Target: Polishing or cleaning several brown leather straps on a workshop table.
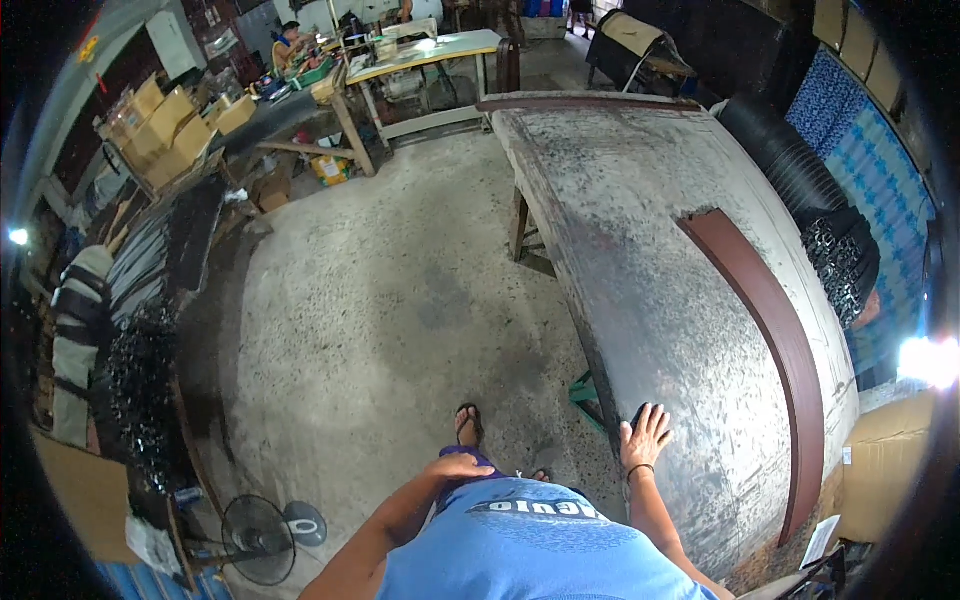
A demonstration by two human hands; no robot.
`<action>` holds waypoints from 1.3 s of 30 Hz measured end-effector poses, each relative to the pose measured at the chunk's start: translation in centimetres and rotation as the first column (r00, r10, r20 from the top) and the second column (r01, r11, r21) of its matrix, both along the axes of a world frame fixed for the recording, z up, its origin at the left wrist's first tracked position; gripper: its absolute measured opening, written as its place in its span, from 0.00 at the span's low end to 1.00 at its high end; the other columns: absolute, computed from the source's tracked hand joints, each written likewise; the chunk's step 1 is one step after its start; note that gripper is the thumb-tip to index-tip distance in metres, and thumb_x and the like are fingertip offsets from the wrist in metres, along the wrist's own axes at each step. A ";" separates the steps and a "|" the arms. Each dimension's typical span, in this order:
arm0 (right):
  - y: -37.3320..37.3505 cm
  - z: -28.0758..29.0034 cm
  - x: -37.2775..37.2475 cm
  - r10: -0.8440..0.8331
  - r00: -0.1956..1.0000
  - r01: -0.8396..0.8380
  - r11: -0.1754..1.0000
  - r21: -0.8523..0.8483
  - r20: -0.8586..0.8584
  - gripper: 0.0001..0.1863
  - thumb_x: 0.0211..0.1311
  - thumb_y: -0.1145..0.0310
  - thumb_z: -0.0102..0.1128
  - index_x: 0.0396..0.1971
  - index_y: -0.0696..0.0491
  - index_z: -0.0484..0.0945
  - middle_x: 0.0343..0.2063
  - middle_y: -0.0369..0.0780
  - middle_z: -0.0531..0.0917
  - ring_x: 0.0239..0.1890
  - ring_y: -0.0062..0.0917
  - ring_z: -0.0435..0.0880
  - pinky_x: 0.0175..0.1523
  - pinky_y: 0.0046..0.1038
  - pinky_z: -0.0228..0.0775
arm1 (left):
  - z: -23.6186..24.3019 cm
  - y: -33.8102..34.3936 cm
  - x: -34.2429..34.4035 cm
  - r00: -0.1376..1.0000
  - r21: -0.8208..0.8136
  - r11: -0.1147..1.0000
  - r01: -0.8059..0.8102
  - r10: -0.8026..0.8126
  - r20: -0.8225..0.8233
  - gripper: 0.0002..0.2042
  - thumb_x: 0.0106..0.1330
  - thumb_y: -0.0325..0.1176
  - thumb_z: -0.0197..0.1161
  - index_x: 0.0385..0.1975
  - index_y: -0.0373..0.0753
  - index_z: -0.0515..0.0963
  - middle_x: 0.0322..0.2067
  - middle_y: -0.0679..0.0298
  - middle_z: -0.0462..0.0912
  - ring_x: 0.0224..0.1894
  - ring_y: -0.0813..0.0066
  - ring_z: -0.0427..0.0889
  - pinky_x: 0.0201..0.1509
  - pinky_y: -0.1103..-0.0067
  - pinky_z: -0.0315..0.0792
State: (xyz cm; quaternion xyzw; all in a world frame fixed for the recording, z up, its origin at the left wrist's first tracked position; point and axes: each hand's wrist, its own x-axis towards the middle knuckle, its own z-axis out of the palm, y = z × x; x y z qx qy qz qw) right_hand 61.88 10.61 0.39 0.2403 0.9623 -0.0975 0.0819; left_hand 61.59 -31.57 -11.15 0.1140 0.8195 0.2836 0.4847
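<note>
My right hand [646,434] rests with fingers spread on the worn, mottled grey tabletop [625,230], near its left edge; a small dark shape at its fingers is too unclear to name. My left hand [460,466] is at my waist, fingers together and curled on the purple shorts [450,451]. A long flat reddish-brown strip [773,345] lies lengthwise along the right part of the tabletop, to the right of my right hand. Another brown strip [590,103] lies across the far end.
Concrete floor [380,280] runs along the table's left. Left are dark stacked strips [140,390], a fan [258,540] and cardboard boxes [160,130]. A black roll [760,160] and large carton [880,470] sit right. A seated person [288,48] is at the back beside a workbench [425,55].
</note>
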 end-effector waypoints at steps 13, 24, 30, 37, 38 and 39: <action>-7.5 3.3 -13.3 -0.373 0.928 0.373 0.927 0.034 -0.001 0.56 0.52 0.28 0.55 0.71 0.53 0.52 0.70 0.52 0.52 0.72 0.49 0.46 0.70 0.55 0.37 | 3.3 -12.7 -15.2 0.997 0.074 0.996 -0.054 0.049 0.059 0.30 0.62 0.60 0.56 0.26 0.31 0.79 0.19 0.60 0.77 0.26 0.69 0.76 0.32 0.69 0.68; -6.1 2.2 -14.4 -0.460 0.874 0.476 0.875 -0.091 0.155 0.61 0.52 0.24 0.50 0.74 0.53 0.41 0.74 0.53 0.40 0.75 0.52 0.33 0.72 0.60 0.27 | -1.8 -25.6 -29.6 0.968 -0.102 0.964 0.246 -0.240 0.066 0.23 0.65 0.50 0.59 0.32 0.30 0.80 0.27 0.50 0.82 0.33 0.55 0.82 0.39 0.64 0.73; -7.4 5.0 -14.0 -0.482 0.876 0.481 0.876 0.038 0.029 0.57 0.48 0.30 0.63 0.70 0.52 0.53 0.71 0.50 0.53 0.73 0.46 0.47 0.71 0.53 0.42 | 3.0 -14.2 -34.2 0.945 -0.066 0.997 -0.034 0.011 -0.327 0.26 0.64 0.55 0.59 0.42 0.33 0.81 0.41 0.49 0.84 0.45 0.53 0.82 0.51 0.65 0.73; -7.1 2.1 -14.4 -0.496 0.858 0.508 0.858 -0.073 0.135 0.57 0.55 0.32 0.55 0.74 0.52 0.41 0.74 0.52 0.37 0.76 0.49 0.30 0.73 0.55 0.22 | 2.3 -11.3 -30.5 0.979 0.101 0.990 -0.097 0.113 -0.172 0.24 0.65 0.55 0.59 0.45 0.38 0.80 0.41 0.51 0.84 0.46 0.56 0.83 0.50 0.66 0.74; -7.0 1.8 -14.4 -0.505 0.855 0.514 0.855 -0.068 0.117 0.55 0.57 0.32 0.53 0.74 0.51 0.42 0.75 0.51 0.38 0.76 0.48 0.30 0.73 0.56 0.22 | 1.9 -11.8 -30.0 0.991 0.125 0.990 -0.072 0.085 -0.102 0.24 0.65 0.55 0.59 0.45 0.38 0.80 0.41 0.51 0.84 0.46 0.55 0.83 0.50 0.66 0.74; -6.8 1.3 -14.8 -0.480 0.870 0.488 0.870 -0.068 0.113 0.55 0.57 0.32 0.53 0.74 0.51 0.42 0.75 0.51 0.38 0.76 0.48 0.30 0.73 0.56 0.22 | 1.7 -12.9 -29.5 0.991 0.141 0.990 -0.020 0.038 -0.129 0.24 0.65 0.56 0.59 0.44 0.38 0.80 0.40 0.51 0.85 0.46 0.55 0.83 0.50 0.66 0.74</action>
